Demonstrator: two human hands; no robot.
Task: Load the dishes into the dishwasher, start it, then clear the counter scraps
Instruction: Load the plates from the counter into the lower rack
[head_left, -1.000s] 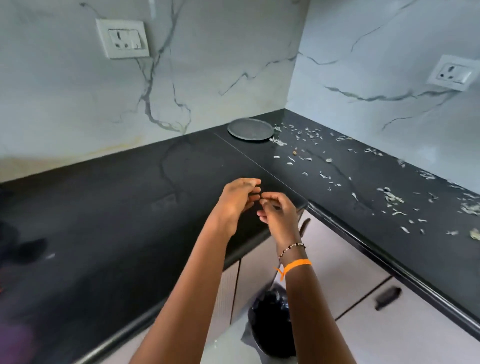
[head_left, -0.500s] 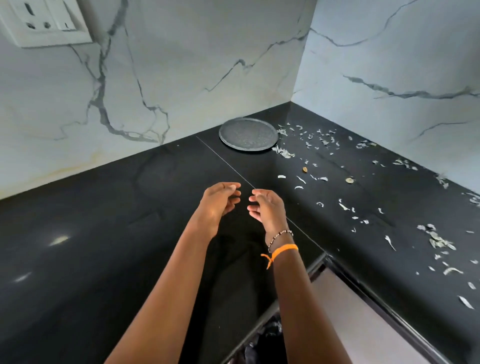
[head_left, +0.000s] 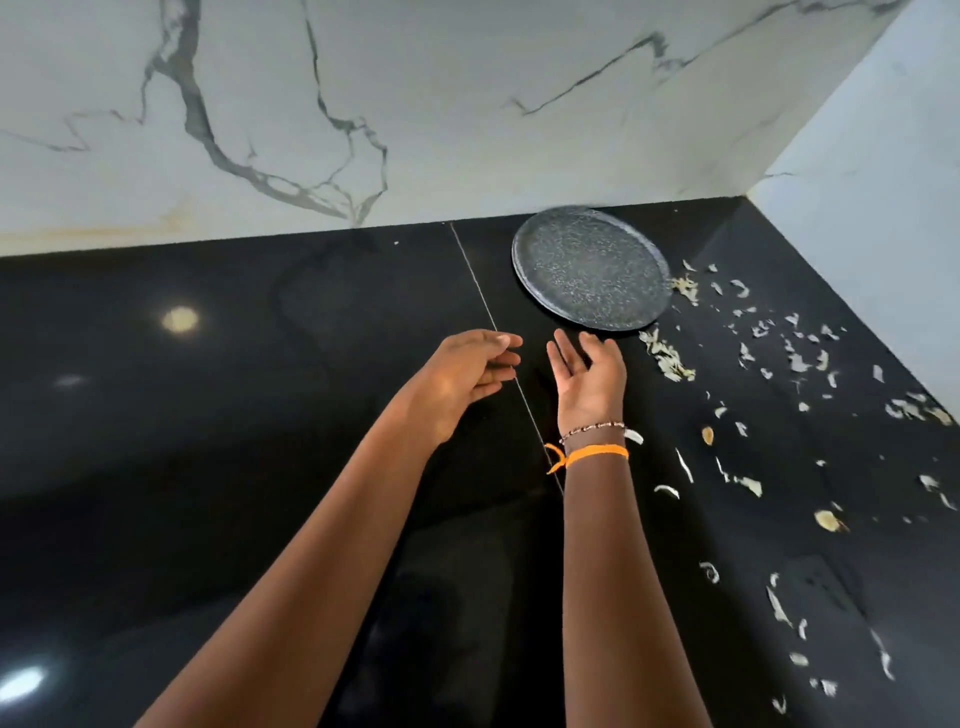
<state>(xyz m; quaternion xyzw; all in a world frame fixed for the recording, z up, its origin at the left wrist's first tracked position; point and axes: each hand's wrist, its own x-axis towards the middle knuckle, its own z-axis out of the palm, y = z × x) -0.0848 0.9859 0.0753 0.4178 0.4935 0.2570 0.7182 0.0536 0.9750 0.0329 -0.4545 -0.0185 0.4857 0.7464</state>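
Both forearms reach forward, hands near each other but apart. The left hand (head_left: 470, 371) is loosely curled, palm turned inward, holding nothing. The right hand (head_left: 589, 374) has fingers extended, palm facing left, wrist wearing a beaded bracelet (head_left: 592, 428) and an orange thread band (head_left: 592, 454).

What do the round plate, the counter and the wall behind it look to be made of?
Plate: dark grey with fine white speckles and a thin raised rim, likely enamelled metal or glazed ceramic; the look leaves it open.
Counter: glossy black slab, probably polished granite or quartz; it mirrors lights and shows a thin joint line.
Wall: white with grey veins, marble or marble-look tile, smooth.
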